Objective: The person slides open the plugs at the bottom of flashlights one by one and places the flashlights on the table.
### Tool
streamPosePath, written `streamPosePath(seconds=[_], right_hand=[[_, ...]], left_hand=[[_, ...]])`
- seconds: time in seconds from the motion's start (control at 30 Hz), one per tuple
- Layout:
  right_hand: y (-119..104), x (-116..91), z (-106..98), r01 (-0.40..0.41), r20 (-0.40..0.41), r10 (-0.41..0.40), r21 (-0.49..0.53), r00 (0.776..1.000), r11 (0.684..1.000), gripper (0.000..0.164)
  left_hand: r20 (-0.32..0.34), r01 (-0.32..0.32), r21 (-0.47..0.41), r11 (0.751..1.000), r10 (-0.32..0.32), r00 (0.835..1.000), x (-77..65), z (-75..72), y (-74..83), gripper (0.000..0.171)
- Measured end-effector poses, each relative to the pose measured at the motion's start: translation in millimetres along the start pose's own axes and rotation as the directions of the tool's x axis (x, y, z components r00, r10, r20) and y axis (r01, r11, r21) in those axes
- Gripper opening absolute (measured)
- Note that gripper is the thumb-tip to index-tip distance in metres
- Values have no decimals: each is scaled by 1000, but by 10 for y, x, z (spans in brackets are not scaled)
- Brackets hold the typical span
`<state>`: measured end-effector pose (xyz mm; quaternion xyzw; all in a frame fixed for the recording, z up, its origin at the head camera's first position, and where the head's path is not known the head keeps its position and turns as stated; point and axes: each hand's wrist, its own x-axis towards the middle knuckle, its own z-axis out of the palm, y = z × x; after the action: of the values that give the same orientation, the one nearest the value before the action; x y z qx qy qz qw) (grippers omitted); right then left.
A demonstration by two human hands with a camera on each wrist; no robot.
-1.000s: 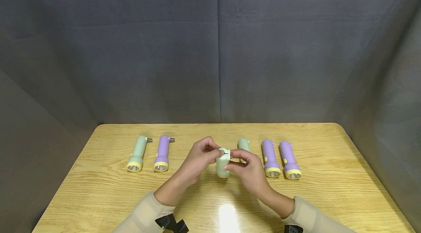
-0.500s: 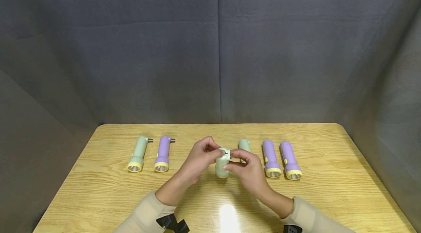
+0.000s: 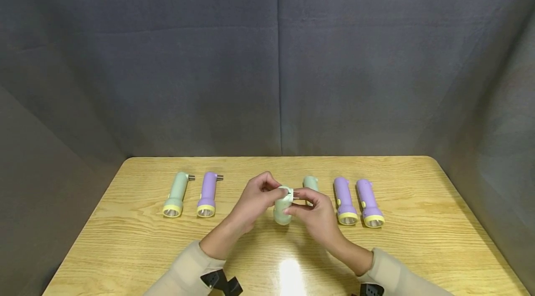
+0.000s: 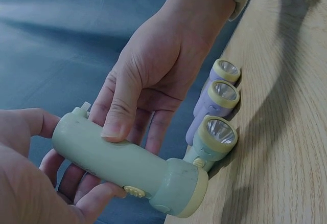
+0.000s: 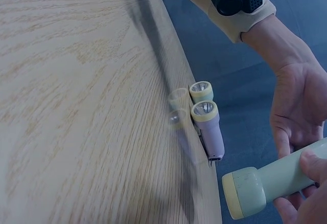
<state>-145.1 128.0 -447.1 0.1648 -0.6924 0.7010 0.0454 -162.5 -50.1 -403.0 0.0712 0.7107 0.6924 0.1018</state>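
Mid-table, a pale green flashlight (image 3: pixel 282 214) is held between both hands, lens end down and tail end up. My left hand (image 3: pixel 253 200) grips its tail end, the thumb lying on top. From the other side my right hand (image 3: pixel 319 218) pinches the body with thumb and fingers, close to metal plug prongs (image 3: pixel 296 192) that stick out sideways from the tail. The left wrist view shows the flashlight's yellow-green switch (image 4: pixel 134 191) and the right thumb on its barrel. Its pale yellow lens ring (image 5: pixel 232 196) shows in the right wrist view.
Left on the wooden table (image 3: pixel 133 249) lie a green flashlight (image 3: pixel 177 194) and a purple flashlight (image 3: pixel 207 194), both with prongs out. To the right lie another green flashlight (image 3: pixel 310 183), partly hidden by my right hand, and two purple ones, the nearer (image 3: pixel 343 196) and the outer (image 3: pixel 368 198). Grey curtains surround the table.
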Motion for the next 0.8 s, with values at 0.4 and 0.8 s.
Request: streamPosePath(seconds=[0.4, 0.8], right_hand=[[-12, 14, -18, -13, -4, 13, -21, 1000, 1000, 30], [-18, 4, -21, -59, -17, 59, -37, 998, 998, 32]], left_hand=[[-16, 13, 18, 1000, -12, 1000, 8, 31, 23, 15], [0, 15, 24, 1000, -15, 1000, 2, 33, 12, 15]])
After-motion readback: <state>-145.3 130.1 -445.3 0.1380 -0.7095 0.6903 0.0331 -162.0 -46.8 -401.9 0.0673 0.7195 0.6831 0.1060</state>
